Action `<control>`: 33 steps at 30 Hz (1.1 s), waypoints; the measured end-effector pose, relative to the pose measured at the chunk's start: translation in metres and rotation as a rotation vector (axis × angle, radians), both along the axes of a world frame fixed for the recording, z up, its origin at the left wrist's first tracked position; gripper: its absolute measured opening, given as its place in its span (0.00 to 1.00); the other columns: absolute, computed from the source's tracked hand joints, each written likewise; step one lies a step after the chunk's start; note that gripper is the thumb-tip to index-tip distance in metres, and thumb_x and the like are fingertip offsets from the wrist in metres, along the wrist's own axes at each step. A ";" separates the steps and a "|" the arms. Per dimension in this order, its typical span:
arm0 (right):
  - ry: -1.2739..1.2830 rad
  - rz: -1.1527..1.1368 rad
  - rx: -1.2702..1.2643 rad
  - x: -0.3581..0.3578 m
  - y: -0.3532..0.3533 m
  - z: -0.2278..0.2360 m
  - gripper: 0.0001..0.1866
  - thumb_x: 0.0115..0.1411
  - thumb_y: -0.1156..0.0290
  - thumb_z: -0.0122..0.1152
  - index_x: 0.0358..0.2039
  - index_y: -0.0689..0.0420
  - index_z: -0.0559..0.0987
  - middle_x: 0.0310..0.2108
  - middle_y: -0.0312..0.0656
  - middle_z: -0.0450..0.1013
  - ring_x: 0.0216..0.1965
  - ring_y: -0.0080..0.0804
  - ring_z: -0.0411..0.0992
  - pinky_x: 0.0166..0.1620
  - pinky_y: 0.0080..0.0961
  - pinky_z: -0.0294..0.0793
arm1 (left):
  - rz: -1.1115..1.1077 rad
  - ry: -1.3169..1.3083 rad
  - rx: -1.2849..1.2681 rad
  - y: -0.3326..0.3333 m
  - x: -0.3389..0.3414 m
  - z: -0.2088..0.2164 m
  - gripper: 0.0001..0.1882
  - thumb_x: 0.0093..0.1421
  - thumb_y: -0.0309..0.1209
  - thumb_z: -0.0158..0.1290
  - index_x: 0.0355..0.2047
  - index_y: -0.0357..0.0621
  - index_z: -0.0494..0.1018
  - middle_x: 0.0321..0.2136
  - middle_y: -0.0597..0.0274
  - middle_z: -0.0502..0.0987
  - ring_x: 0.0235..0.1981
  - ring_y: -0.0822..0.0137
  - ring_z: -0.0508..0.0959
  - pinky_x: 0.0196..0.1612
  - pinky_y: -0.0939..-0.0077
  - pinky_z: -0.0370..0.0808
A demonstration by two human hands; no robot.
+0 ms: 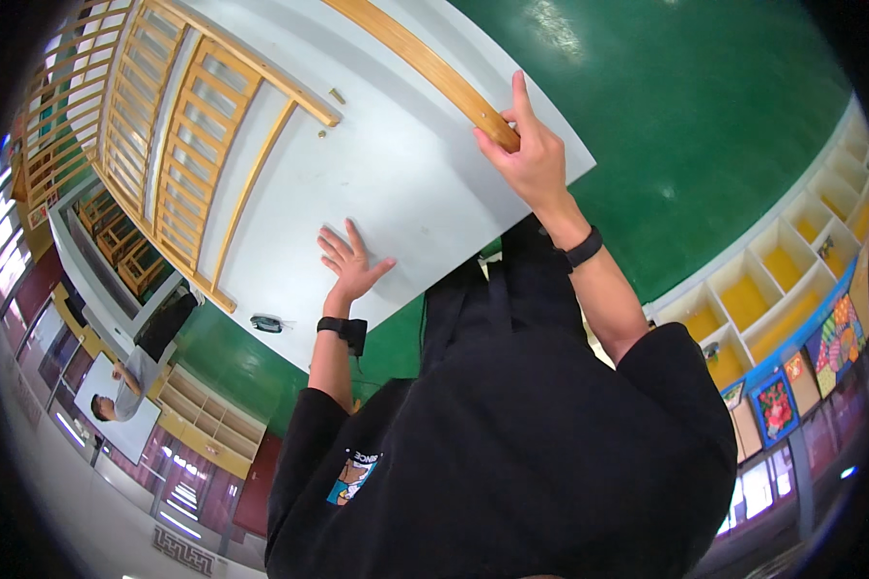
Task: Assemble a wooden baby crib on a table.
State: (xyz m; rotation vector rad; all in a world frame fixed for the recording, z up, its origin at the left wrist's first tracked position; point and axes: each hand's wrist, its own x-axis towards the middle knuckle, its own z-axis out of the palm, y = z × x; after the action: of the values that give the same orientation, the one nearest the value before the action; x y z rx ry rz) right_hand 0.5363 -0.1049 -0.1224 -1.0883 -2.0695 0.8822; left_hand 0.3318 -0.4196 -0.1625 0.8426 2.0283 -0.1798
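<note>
While I follow from my remote station, the right hand (pixel 533 162) grips the near end of a curved wooden rail (pixel 432 68), its forefinger extended; the rail's far end leaves the view above the white desk (pixel 299 207). The left hand (pixel 349 272) is empty, fingers spread; I cannot tell whether it touches the surface. Slatted panels (pixel 228 166) occupy the left side. I judge the step to be positioning the rail; next, the free hand should help steady it.

A slatted panel (pixel 224 150) lies left of the rail (pixel 425 62).
</note>
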 end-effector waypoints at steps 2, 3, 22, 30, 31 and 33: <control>-0.003 0.019 -0.001 -0.005 -0.003 -0.001 0.42 0.49 0.68 0.71 0.63 0.59 0.62 0.25 0.40 0.75 0.21 0.31 0.73 0.26 0.24 0.73 | -0.012 0.004 -0.006 -0.003 -0.001 0.000 0.67 0.49 0.64 0.57 0.66 0.44 0.21 0.59 0.22 0.11 0.60 0.26 0.11 0.55 0.25 0.21; -0.025 0.028 -0.002 -0.006 -0.006 -0.003 0.38 0.50 0.67 0.70 0.61 0.57 0.65 0.25 0.40 0.75 0.22 0.33 0.74 0.26 0.26 0.74 | -0.018 0.014 0.003 -0.006 0.002 -0.001 0.67 0.49 0.64 0.57 0.67 0.45 0.21 0.59 0.22 0.11 0.60 0.26 0.12 0.55 0.25 0.22; 0.369 0.172 -1.198 -0.138 0.028 -0.006 0.19 0.63 0.63 0.56 0.45 0.68 0.77 0.26 0.39 0.74 0.17 0.18 0.65 0.19 0.16 0.62 | 0.172 -0.141 0.414 0.070 -0.077 0.088 0.25 0.62 0.38 0.53 0.57 0.45 0.66 0.55 0.44 0.67 0.57 0.48 0.67 0.57 0.63 0.65; 0.401 0.189 -1.213 -0.156 0.049 -0.046 0.18 0.67 0.66 0.46 0.50 0.65 0.74 0.27 0.42 0.74 0.16 0.20 0.65 0.19 0.18 0.63 | 0.195 -0.096 0.772 0.122 -0.085 0.049 0.13 0.61 0.31 0.53 0.46 0.42 0.74 0.40 0.55 0.79 0.43 0.55 0.78 0.47 0.66 0.73; 0.461 0.200 -1.289 -0.150 0.048 -0.044 0.19 0.67 0.65 0.46 0.51 0.64 0.73 0.27 0.42 0.74 0.17 0.20 0.65 0.19 0.17 0.63 | 0.212 -0.134 0.745 0.128 -0.079 0.056 0.14 0.61 0.31 0.53 0.46 0.43 0.74 0.39 0.56 0.80 0.42 0.55 0.78 0.47 0.66 0.73; 0.475 0.221 -1.311 -0.146 0.050 -0.045 0.19 0.66 0.65 0.48 0.51 0.64 0.73 0.27 0.42 0.73 0.16 0.21 0.65 0.19 0.18 0.64 | 0.226 -0.155 0.766 0.135 -0.077 0.061 0.14 0.61 0.31 0.53 0.47 0.43 0.74 0.38 0.56 0.80 0.41 0.56 0.79 0.46 0.67 0.74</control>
State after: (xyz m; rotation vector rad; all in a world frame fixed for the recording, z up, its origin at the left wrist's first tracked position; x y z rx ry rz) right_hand 0.3902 -0.0548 -0.1674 -1.0220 -1.0734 2.4726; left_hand 0.2543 -0.2842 -0.1012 1.0242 2.0244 0.8118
